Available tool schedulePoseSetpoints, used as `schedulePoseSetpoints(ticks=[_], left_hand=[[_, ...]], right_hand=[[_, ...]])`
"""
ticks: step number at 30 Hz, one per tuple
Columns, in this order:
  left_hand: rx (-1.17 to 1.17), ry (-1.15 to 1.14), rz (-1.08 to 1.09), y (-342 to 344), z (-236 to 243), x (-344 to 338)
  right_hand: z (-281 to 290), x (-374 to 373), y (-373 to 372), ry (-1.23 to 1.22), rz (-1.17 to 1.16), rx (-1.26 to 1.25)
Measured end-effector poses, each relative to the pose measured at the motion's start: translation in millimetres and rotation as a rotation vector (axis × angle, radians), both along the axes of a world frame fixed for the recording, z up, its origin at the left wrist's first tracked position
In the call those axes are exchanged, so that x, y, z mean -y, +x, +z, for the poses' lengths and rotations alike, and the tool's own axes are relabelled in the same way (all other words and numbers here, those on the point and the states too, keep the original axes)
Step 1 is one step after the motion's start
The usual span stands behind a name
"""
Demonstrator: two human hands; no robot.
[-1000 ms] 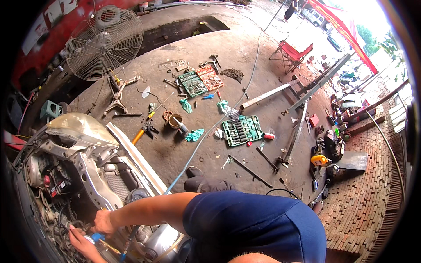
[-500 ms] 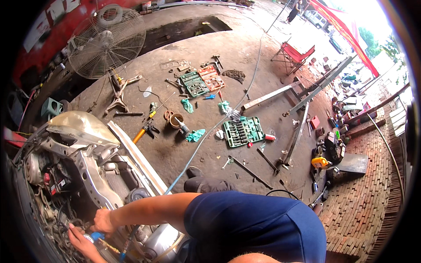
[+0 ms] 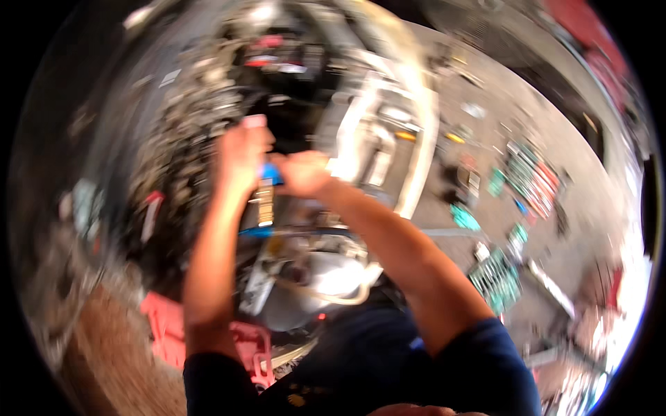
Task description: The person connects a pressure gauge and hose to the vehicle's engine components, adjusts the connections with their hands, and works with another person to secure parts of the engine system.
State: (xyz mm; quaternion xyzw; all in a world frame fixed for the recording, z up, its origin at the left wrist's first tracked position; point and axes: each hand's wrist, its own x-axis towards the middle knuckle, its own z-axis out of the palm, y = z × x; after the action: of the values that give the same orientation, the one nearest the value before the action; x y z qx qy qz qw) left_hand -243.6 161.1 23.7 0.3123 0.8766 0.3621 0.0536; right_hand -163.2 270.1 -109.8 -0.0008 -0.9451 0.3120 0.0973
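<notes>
Motion blurs the view. Over the open engine bay point(image 3: 208, 104), both my hands are close together. My left hand point(image 3: 241, 156) looks closed against a blue tool point(image 3: 270, 174) with a brass-coloured, ribbed stem point(image 3: 265, 202) below it; the tool's kind is unclear. My right hand point(image 3: 303, 173) is closed at its right side, touching or nearly touching it. What lies inside the right fingers is hidden. A blue piece point(image 3: 257, 232) lies at the stem's lower end, beside a dark hose. Below sits a rounded silvery part point(image 3: 333, 272).
The pale front frame of the car point(image 3: 357, 118) curves along the bay's right side. A red plastic crate point(image 3: 165, 326) is at lower left. On the floor to the right lie a green socket case point(image 3: 496, 281), another tool case in red and green point(image 3: 534, 180), and teal cloths point(image 3: 465, 218).
The view has swung left onto the engine bay, so the hands now appear near the middle. My left forearm shows fully. Both hands remain beside the blue tool.
</notes>
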Motion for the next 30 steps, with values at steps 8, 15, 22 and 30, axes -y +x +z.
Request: schedulePoseSetpoints(ticks=[8,15,22,30], left_hand=[[0.003,0.173,-0.019,-32.3,-36.7,35.0],[-0.061,0.184,-0.009,-29.2,-31.2,36.5],[-0.156,0.231,0.011,-66.7,-65.2,70.5],[-0.113,0.056,-0.030,-2.9,4.7,18.9]], right_hand=[[8.9,16.3,10.6,-0.040,0.000,0.052],[12.2,21.4,6.3,-0.042,0.029,-0.007],[27.5,32.3,2.6,-0.035,0.053,0.125],[41.3,14.9,-1.0,0.056,0.024,0.297]])
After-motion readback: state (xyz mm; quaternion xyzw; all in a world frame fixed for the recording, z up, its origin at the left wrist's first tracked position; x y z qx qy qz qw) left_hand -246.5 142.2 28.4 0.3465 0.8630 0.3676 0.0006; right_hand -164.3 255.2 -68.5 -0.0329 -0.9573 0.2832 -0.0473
